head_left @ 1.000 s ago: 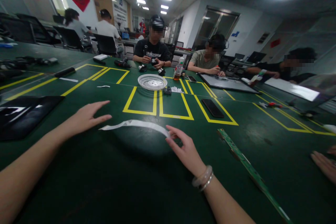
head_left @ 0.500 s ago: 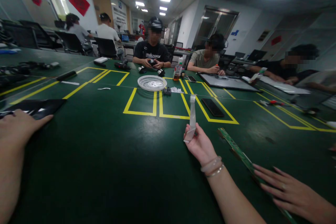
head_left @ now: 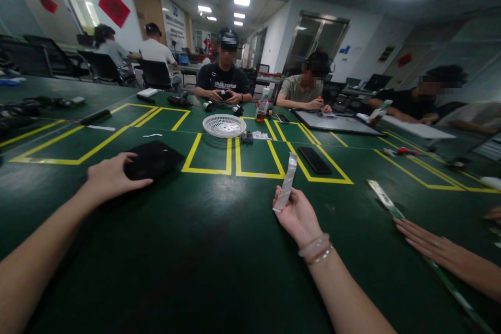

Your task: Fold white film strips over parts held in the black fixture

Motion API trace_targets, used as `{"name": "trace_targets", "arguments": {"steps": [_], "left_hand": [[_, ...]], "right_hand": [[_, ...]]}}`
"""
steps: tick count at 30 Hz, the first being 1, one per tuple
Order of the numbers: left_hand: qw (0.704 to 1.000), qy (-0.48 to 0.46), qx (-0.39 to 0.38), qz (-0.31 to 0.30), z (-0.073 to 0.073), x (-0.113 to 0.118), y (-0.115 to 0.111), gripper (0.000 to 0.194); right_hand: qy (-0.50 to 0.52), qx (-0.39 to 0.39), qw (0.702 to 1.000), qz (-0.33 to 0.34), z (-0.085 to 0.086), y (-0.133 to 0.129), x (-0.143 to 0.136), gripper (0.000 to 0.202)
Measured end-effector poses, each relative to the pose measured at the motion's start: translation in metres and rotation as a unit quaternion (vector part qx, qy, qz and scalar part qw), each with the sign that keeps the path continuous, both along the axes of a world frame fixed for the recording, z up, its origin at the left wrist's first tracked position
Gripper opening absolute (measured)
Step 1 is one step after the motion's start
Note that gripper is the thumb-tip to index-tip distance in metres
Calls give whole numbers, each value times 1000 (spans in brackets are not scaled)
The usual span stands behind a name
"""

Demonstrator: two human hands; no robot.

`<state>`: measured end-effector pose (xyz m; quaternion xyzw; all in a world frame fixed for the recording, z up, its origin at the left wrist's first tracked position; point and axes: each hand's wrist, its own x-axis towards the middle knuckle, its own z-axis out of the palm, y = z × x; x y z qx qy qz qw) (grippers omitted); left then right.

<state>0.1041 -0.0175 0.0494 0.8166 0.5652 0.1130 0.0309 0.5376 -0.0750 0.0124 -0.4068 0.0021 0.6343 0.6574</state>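
My left hand [head_left: 107, 180] grips the near-left edge of a flat black object [head_left: 154, 160], thumb apart from the fingers; its exact kind I cannot make out. It is over the green table, left of the yellow-taped boxes. In my right hand [head_left: 299, 216], palm up, a silvery-white flat ribbon strip [head_left: 288, 180] stands upright, pinched near its lower end. Two bracelets circle that wrist. To the right, a co-worker's hand [head_left: 434, 245] lies on a long narrow green circuit board strip [head_left: 385, 199].
A black phone [head_left: 314, 160] lies just beyond my right hand. Farther back are a white round basket [head_left: 224, 126], a small dark part [head_left: 247, 137] and a bottle [head_left: 261, 110]. Dark cables [head_left: 35, 107] lie at the left. Several people sit around the table.
My left hand has moved right from the far left edge, bringing the black object with it. The ribbon strip has tilted slightly right. The co-worker's circuit board strip has shifted right and turned.
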Motion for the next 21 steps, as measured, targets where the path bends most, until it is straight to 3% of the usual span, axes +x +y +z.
{"name": "trace_targets", "arguments": {"steps": [5, 9, 14, 17, 21], "left_hand": [[995, -18, -7, -102, -14, 87, -37, 76], [981, -31, -14, -193, -28, 129, -61, 82], [971, -54, -34, -228, -39, 132, -62, 82], [970, -60, -29, -235, -47, 127, -57, 85], [967, -35, 29, -253, -52, 125, -57, 100]], "right_hand": [[-7, 0, 1000, -2, -1, 2, 0, 15], [-17, 9, 1000, 3, 3, 0, -2, 16], [-53, 49, 997, 0, 6, -5, -9, 20], [-142, 91, 986, 9, 2, -9, -14, 29], [-332, 184, 923, 54, -5, -14, -18, 41]]}}
